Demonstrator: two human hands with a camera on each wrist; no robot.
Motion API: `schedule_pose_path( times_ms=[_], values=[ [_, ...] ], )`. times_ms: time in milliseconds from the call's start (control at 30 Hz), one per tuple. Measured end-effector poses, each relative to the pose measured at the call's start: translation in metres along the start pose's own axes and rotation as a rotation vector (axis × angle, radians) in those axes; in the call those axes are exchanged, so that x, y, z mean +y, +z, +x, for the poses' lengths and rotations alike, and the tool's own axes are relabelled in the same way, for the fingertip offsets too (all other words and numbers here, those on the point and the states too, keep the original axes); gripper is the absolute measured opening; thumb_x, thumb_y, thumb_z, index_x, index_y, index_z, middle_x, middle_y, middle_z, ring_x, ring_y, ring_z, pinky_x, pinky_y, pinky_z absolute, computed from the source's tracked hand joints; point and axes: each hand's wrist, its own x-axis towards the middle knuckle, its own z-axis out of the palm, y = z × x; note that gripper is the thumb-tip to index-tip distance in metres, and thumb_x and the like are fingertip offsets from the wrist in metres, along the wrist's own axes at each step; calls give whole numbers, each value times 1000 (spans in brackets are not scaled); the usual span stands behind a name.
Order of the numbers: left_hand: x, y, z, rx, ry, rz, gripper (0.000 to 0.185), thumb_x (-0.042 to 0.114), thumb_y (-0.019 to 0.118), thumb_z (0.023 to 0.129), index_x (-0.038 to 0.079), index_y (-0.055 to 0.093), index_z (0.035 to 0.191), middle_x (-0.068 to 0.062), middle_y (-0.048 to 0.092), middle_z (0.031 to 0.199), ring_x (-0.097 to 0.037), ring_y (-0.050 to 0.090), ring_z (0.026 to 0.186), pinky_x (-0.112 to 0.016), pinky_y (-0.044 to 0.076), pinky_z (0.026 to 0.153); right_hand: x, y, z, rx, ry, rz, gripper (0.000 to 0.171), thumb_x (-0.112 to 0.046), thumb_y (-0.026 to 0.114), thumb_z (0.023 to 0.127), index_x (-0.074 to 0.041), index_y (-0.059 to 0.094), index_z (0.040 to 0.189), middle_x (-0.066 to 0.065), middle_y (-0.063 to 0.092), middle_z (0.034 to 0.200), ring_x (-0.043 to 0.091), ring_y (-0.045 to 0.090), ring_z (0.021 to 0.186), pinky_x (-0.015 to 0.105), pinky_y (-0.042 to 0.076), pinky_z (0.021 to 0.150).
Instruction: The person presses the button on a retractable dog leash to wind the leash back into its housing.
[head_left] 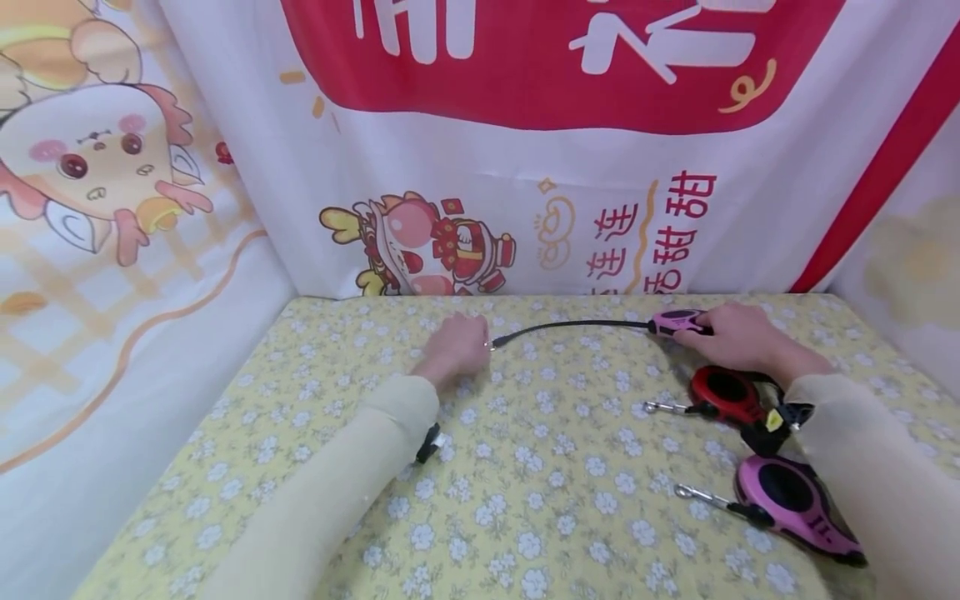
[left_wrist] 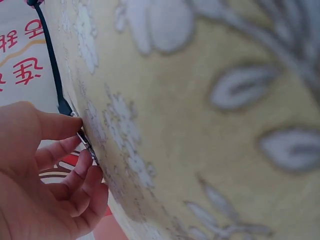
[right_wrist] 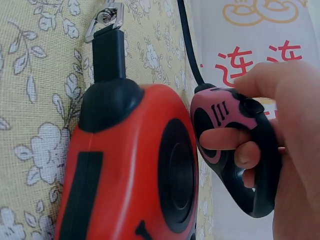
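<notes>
On the yellow flowered tablecloth (head_left: 540, 467) my right hand (head_left: 738, 335) grips the handle of a pink retractable leash (head_left: 675, 321) (right_wrist: 227, 145), fingers through its loop. A black cord (head_left: 570, 327) (left_wrist: 50, 65) runs out of it leftward to a metal clip (left_wrist: 86, 142), which my left hand (head_left: 457, 346) (left_wrist: 45, 170) pinches at the fingertips. A red retractable leash (head_left: 726, 394) (right_wrist: 130, 165) lies just in front of my right hand, its clip (head_left: 658, 407) (right_wrist: 105, 20) pointing left.
A second pink retractable leash (head_left: 795, 500) lies at the near right with its metal clip (head_left: 693, 494) out to the left. Printed cloth banners (head_left: 525, 150) hang behind and to the left of the table.
</notes>
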Motion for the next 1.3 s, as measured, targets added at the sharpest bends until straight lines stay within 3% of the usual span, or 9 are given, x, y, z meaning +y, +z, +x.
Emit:
schedule_pose_path(
  times_ms=[133,267,467,700,833,967,1100,1200,1300],
  values=[
    [-1,2,-3,-3,13,-86,27,10,53,99,3,59,124,-10,61,92,-27,56,77,-36,48,63,2,3,-7,80,-12,16,44,-44,59,104,-15,60,72,0,48,64,21,45,73,35,32,70],
    [-11,-3,-7,63,72,-235,32,10,47,106,1,51,137,-12,66,95,-24,56,74,-32,48,66,6,2,-19,205,-25,113,37,-34,62,103,-15,64,71,-1,48,60,18,44,65,32,34,60],
    [-18,-26,-21,186,37,-533,20,16,53,111,6,66,122,-10,72,103,-23,67,89,-32,54,75,16,-7,-44,423,7,285,31,-25,68,101,-12,70,74,4,59,81,7,43,76,31,33,61],
    [-14,-42,-27,427,6,-725,20,22,61,109,9,74,117,-9,75,100,-23,71,88,-35,56,77,13,-7,-62,610,-36,418,18,-14,71,96,-7,75,81,-25,52,81,-1,40,77,25,30,59],
    [-13,-43,-28,472,-62,-728,21,25,62,108,12,75,119,-6,75,110,-22,69,92,-37,56,81,9,-9,-65,633,-54,419,17,-12,72,97,-6,73,81,-26,49,82,-2,39,78,23,29,59],
    [-13,-45,-30,485,-111,-743,22,25,63,108,12,75,122,-6,76,115,-23,69,95,-38,56,83,6,-16,-69,592,-70,324,16,-16,74,97,-5,77,86,-8,61,90,-3,39,83,22,32,62],
    [-15,-50,-34,540,-137,-763,21,23,62,108,11,74,120,-11,75,111,-25,68,95,-40,55,86,5,-22,-65,494,-109,165,31,-25,75,97,3,78,109,24,69,111,18,49,104,39,44,77],
    [-16,-52,-36,573,-139,-765,21,23,61,108,10,74,120,-11,74,110,-27,68,96,-42,55,87,6,-22,-62,439,-132,124,45,-27,74,98,11,71,121,34,65,124,41,47,113,60,42,85],
    [-16,-52,-36,599,-147,-774,21,23,61,108,10,73,120,-10,71,114,-27,67,99,-43,55,89,9,-21,-59,443,-151,142,44,-24,73,99,13,69,122,36,62,126,47,44,118,64,39,89]
  ],
)
